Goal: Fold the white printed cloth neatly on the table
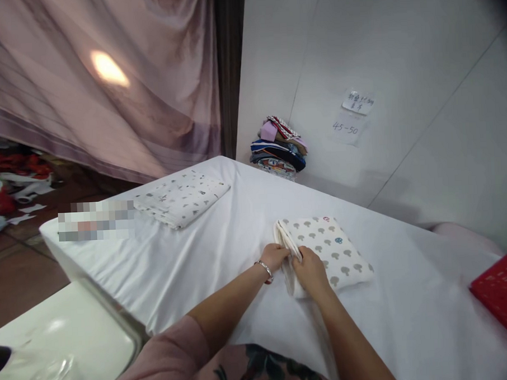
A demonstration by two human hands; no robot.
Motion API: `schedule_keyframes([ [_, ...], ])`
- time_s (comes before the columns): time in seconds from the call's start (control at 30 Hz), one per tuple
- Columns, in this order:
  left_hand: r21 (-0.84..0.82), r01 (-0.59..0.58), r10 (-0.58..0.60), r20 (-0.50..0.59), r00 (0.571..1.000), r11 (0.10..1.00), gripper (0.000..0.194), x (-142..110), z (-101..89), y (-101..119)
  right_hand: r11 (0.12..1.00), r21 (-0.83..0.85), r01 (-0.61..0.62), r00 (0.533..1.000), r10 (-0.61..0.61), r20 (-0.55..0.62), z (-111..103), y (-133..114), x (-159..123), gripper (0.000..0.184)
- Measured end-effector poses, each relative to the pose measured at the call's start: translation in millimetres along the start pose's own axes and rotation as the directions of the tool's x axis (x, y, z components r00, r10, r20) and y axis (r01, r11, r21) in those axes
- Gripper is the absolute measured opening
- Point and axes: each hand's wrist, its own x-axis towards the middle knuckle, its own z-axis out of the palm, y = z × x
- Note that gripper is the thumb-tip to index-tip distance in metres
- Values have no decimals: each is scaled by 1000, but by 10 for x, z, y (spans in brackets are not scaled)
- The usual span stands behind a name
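Observation:
A white cloth [344,247] with grey mushroom prints, one red and one blue among them, lies folded in several layers on the white-covered table [414,312]. Its left edge is pinched by my left hand [275,257], which wears a silver bracelet [265,270]. Right beside it, my right hand [311,270] is closed on the same layered edge, thumb on top. Fingertips of both hands are partly hidden in the folds. Farther left on the table, a second folded white cloth [186,198] with small dark prints lies flat, touched by neither hand.
A stack of folded fabrics [279,147] stands by the wall at the table's far edge. A red basket [504,291] is at the right. A pink curtain [148,94] hangs behind at left. A white stool-like surface [67,344] sits at lower left. Handwritten papers [351,121] are on the wall.

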Motion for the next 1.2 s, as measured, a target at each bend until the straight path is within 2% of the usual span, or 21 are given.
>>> schedule_keyframes([
  [0.23, -32, -27, 28, 50, 998, 999, 13, -82, -14, 13, 985, -167, -35, 992, 54, 112, -32, -127, 34, 24],
  [0.33, -8, -43, 44, 50, 998, 999, 11, -66, -23, -9, 981, -190, -47, 988, 73, 136, -46, -135, 96, 22],
  [0.5, 87, -77, 81, -34, 996, 993, 14, 22, -99, -57, 993, -100, -62, 991, 74, 114, -54, -23, 160, 9],
  [0.6, 146, -94, 108, -89, 990, 985, 14, 50, -134, -69, 998, -12, -69, 995, 70, 74, -43, 46, 151, 9],
  [0.7, 193, -109, 130, -100, 986, 975, 14, 43, -140, -62, 996, 43, -77, 996, 75, 55, -27, 72, 134, 9],
  [0.87, 221, -75, 107, -141, 984, 972, 21, 42, -160, -64, 995, 81, -61, 998, 59, 22, -20, 68, 120, 10],
  [1.2, 97, -3, 5, -25, 1000, 995, 13, 108, -99, -79, 990, 130, -55, 998, 54, 14, -10, 97, 109, 10],
])
